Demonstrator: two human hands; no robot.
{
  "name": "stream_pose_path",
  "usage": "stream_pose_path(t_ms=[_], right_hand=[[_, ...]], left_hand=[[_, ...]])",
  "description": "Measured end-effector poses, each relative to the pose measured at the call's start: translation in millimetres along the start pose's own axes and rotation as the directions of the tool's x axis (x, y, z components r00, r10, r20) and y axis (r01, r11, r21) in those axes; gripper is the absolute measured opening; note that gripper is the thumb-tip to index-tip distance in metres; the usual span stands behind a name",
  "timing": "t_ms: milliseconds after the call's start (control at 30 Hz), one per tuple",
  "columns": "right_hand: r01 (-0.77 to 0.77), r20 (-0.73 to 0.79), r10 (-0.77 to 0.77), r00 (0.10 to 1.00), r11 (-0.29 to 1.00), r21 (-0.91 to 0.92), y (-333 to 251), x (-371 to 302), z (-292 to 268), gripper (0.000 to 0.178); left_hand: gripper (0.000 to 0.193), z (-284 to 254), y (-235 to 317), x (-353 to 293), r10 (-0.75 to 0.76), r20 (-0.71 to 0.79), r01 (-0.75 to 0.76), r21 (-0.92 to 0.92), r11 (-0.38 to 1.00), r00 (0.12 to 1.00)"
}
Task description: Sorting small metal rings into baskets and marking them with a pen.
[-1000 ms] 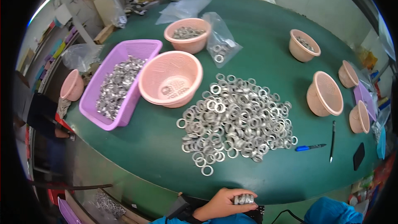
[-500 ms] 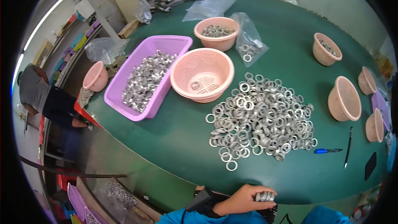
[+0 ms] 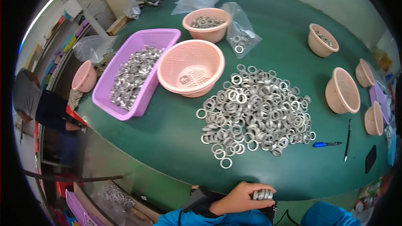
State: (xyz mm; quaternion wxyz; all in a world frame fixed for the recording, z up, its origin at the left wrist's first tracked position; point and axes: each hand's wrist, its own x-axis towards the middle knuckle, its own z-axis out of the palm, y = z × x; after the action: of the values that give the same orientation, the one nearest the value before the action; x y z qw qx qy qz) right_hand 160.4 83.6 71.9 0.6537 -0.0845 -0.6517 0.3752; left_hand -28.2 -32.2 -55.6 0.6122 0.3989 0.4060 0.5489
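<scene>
Left hand (image 3: 239, 199) clasping a short stack of metal rings (image 3: 262, 194) at the near bench (image 3: 167, 134) edge

The right hand is out of view, only a blue sleeve (image 3: 328, 215) shows; beyond lies the loose ring pile (image 3: 255, 111); farther, a pink basket (image 3: 191, 72), a purple tray of rings (image 3: 136, 71), and small pink bowls (image 3: 343, 91).

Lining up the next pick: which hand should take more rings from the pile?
Probably right: the left hand grips a stack of rings at the table edge. Only the right sleeve shows, below the pile.
</scene>
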Motion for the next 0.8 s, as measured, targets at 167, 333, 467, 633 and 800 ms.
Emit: stream_pose_path(t_ms=[167, 333, 467, 633, 800], right_hand=[[0.008, 0.002, -0.008, 1.000, 1.000, 0.004, -1.5, 1.4, 4.0, 0.017], [0.006, -0.001, -0.006, 1.000, 1.000, -0.002, -1.0, -1.1, 3.1, 0.016], [0.008, -0.003, -0.008, 1.000, 1.000, -0.004, -1.2, -0.6, 2.1, 0.016], [0.014, -0.004, -0.014, 1.000, 1.000, 0.010, -2.7, -1.8, 6.9, 0.016], [0.017, -0.013, -0.017, 1.000, 1.000, 0.000, -3.8, -4.7, 2.5, 0.016]], left_hand=[[0.029, -1.6, -0.6, -1.3, 0.004, 0.006, -0.004, 0.003, 1.000, 1.000], [0.028, -1.2, -3.0, 1.0, 0.003, 0.022, -0.002, -0.016, 1.000, 1.000], [0.028, -1.0, -0.8, 0.7, -0.001, 0.020, 0.001, 0.003, 1.000, 1.000], [0.028, -3.0, 0.4, -4.4, -0.017, 0.000, 0.017, 0.007, 1.000, 1.000], [0.029, -0.8, -3.9, 0.4, -0.004, 0.025, 0.004, 0.017, 1.000, 1.000]])
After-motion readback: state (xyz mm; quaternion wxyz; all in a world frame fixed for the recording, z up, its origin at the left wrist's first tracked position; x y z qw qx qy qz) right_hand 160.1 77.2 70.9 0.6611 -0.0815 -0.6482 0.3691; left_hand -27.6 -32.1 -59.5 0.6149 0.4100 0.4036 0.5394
